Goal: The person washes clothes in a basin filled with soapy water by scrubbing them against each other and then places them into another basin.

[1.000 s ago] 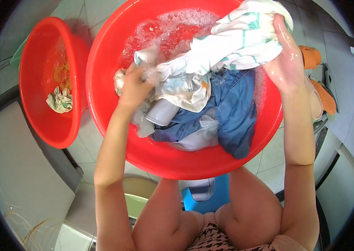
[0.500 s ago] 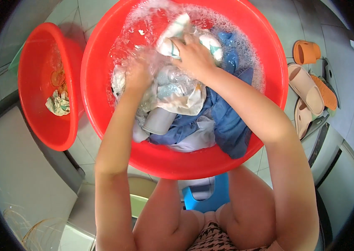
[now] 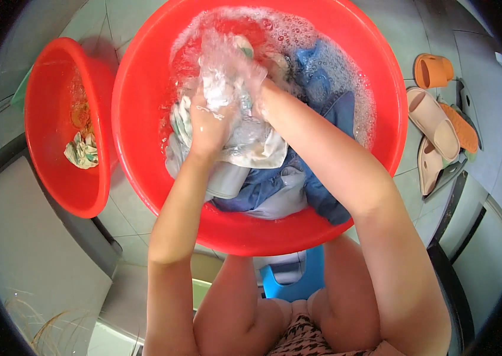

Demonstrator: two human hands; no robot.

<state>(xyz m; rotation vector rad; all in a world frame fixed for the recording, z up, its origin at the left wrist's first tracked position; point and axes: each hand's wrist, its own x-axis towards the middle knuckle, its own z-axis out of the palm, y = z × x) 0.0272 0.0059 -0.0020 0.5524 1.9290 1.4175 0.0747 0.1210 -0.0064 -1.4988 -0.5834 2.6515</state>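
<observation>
A large red basin (image 3: 257, 237) holds sudsy water and laundry in front of me. My left hand (image 3: 209, 124) is down among white patterned cloth (image 3: 181, 118), its fingers hidden by splashing water. Close beside it, my right hand (image 3: 261, 98) reaches into the same splash, and its fingers are smeared by water and motion. A white cloth with a pale hem (image 3: 263, 153) spreads below both hands. Blue denim clothing (image 3: 322, 184) lies soaked on the right side. Near the basin's front wall are a grey cylindrical container (image 3: 227, 180), partly covered, and a pale wet cloth (image 3: 283, 199).
On the left stands a smaller red basin (image 3: 40, 130) with a crumpled patterned cloth (image 3: 82, 151) inside. Orange (image 3: 433, 71) and beige slippers (image 3: 434, 121) lie on the tiled floor at right. A blue plastic stool (image 3: 292, 289) shows between my legs.
My right hand has moved left and down, from the patterned cloth toward my left hand. The left hand has shifted right and nearer. Splashing now covers both hands' fingers.
</observation>
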